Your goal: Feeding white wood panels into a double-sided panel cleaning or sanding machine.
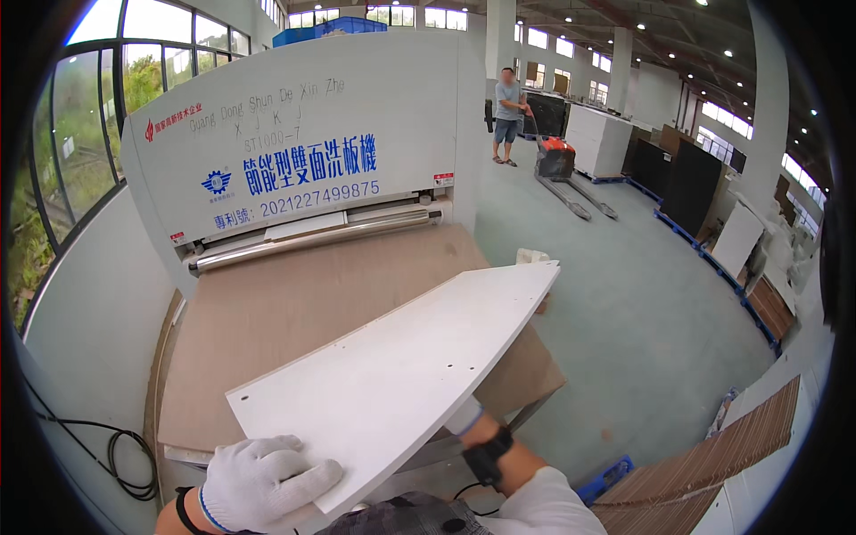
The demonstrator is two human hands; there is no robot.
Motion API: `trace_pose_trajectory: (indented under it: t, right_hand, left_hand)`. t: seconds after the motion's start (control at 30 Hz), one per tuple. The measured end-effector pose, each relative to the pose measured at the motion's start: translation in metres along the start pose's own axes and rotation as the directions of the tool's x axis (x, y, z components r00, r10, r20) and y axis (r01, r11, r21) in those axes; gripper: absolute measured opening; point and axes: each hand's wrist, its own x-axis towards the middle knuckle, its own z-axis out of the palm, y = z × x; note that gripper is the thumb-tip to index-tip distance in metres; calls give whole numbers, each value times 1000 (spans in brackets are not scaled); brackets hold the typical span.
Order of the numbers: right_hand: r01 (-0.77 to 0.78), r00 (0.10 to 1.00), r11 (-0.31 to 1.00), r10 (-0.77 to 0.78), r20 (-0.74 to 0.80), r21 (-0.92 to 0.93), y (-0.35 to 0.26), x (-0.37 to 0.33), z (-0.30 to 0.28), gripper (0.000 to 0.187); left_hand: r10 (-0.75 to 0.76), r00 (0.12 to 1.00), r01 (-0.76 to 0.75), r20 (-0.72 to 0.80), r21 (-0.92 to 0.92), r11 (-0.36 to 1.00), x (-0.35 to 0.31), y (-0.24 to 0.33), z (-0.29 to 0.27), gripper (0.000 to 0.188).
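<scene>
White panel [401, 348] aslant over near R part of brown surface [259, 312], its far R corner out past surface's R edge; can't tell how much of it rests there. Small dark holes in panel top, approx. mid-R & near L corner. L hand [267, 481], white glove, at panel's near L end: fingers part bent, laid over the top face, has hold of that edge; thumb not clear. R hand [463, 416] mostly hidden behind panel's R edge, only glove cuff end showing; can't tell how far open or what grip. Black wrist device [488, 455] on R wrist. Far side of surface: big white machine [401, 116], w/ metal roller [312, 242] across its slot, small white board [306, 226] just above roller. Blue bin [330, 31] up top. L: windows [85, 116]; black cable [134, 486] coiled near L. Far R: person [508, 111] stdg. beside red/blk pallet jack [557, 160], white stack [602, 143] behind. Near R: cardboard stack [713, 464], sheets on edge.
</scene>
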Motion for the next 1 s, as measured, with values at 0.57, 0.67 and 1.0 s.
trace_pose_trajectory:
  t: [0.57,0.67,1.0]
  right_hand:
    - [324,558,172,-829,41,-930,185,-12,-20,51]
    - [327,479,85,-873,88,-941,185,-8,-26,54]
    - [239,389,58,-920,41,-969,185,-46,-21,46]
  left_hand:
    - [401,908,-387,124,-126,914,-58,-45,50,29]
    - [360,931,-348,64,-151,925,-68,-44,59,28]
    - [-126,928,273,350,-410,870,-64,-116,61,53]
